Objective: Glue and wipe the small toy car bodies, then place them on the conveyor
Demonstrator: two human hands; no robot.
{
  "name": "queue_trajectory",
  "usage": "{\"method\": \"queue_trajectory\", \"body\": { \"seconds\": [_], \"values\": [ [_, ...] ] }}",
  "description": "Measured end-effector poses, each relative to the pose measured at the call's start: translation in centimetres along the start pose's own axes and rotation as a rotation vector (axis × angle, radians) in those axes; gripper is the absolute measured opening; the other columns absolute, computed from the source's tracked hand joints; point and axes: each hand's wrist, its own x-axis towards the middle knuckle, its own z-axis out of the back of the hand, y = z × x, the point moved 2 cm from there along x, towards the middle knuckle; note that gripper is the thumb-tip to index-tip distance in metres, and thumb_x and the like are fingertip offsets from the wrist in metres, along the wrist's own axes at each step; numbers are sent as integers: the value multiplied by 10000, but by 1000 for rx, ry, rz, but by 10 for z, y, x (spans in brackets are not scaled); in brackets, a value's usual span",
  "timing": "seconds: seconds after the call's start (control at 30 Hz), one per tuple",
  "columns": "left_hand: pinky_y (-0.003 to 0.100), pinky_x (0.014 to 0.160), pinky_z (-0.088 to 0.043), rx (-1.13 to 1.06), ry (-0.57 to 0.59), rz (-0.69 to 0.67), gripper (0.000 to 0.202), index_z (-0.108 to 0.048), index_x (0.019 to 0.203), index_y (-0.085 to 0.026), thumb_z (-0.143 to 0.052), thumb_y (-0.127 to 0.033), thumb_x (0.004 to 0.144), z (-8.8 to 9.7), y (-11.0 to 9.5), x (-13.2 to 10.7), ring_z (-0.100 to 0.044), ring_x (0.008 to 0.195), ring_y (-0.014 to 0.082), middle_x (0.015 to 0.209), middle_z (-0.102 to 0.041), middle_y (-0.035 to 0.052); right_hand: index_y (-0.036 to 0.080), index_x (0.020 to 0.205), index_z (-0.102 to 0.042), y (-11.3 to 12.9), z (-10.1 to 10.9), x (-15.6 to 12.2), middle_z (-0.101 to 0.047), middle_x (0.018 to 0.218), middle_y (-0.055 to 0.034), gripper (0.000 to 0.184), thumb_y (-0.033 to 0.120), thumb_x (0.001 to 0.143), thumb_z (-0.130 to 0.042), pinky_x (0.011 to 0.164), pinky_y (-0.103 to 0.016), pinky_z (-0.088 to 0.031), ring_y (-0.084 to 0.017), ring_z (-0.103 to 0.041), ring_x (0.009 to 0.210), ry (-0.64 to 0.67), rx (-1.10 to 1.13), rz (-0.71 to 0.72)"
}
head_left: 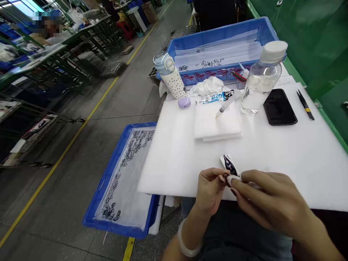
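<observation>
Left of the white foam sheet (272, 152), a blue tray (108, 188) holds scattered small dark rings on a white liner. At the sheet's near edge the left hand (210, 188) has thumb and fingertips pinched together on a tiny dark piece (225, 176), too small to identify. Just right of it, touching at the same spot, the right hand (269, 203) has its fingers drawn together around a small white object (233, 178), most of it covered by the fingers. On the sheet just beyond both hands lies a small clear packet (229, 163) with dark contents, apart from the fingertips. Farther back on the sheet sit a folded white pad (217, 125) with a syringe (225, 107), then a clear bottle (261, 79) and a black phone (279, 107). The right forearm is cut off by the frame's edge.
</observation>
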Motion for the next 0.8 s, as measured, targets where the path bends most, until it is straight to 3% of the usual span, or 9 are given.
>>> {"method": "queue_trajectory", "body": {
  "seconds": [0.13, 0.27, 0.33, 0.4, 0.5, 0.6, 0.8],
  "values": [
    [174, 550, -566, 51, 31, -31, 281, -795, 692, -224, -935, -433, 566, 0, -1, 1, -705, 578, 126, 655, -755, 34, 204, 950, -698, -18, 19, -13, -674, 819, -16, 112, 132, 867, -677, 497, -255, -420, -95, -589, 589, -155, -104, -224],
    [185, 615, -585, 146, 60, -97, 230, -801, 745, -226, -925, -372, 618, 6, -11, -3, -697, 612, 116, 693, -761, 24, 233, 941, -719, -33, 11, -26, -681, 809, 7, 155, 113, 842, -708, 464, -242, -391, -66, -520, 529, -253, 62, -429],
    [212, 653, -590, 423, 45, -277, 155, -799, 817, -214, -882, -262, 694, 9, -18, -6, -698, 664, 131, 750, -768, 29, 227, 916, -723, -35, 1, -30, -680, 794, 10, 127, 122, 848, -703, 444, -239, -375, -62, -498, 512, -236, 136, -491],
    [250, 675, -592, 867, 16, -555, 130, -783, 888, -197, -805, -160, 765, 8, -23, -11, -696, 698, 148, 806, -769, 39, 216, 897, -724, -35, -10, -32, -682, 782, 8, 99, 132, 860, -689, 447, -232, -388, -70, -527, 532, -195, 175, -533],
    [288, 694, -596, 1350, 2, -861, 130, -751, 936, -155, -735, -107, 816, 1, -19, -15, -702, 725, 171, 828, -758, 60, 194, 908, -725, -34, -23, -31, -689, 792, -6, 82, 147, 877, -665, 471, -220, -431, -84, -584, 575, -137, 188, -540],
    [291, 690, -591, 1483, 8, -968, 126, -727, 966, -120, -716, -112, 841, -4, -10, -14, -700, 742, 179, 827, -741, 75, 176, 920, -726, -34, -29, -29, -693, 805, -21, 81, 157, 884, -655, 497, -217, -463, -95, -613, 601, -84, 180, -527],
    [294, 666, -575, 1522, 32, -1007, 147, -708, 1013, -144, -709, -151, 866, -5, -3, -11, -664, 725, 162, 830, -704, 49, 179, 905, -730, -35, -32, -29, -685, 796, -17, 80, 176, 890, -652, 513, -212, -465, -89, -602, 600, -10, 175, -533]
  ]
}}
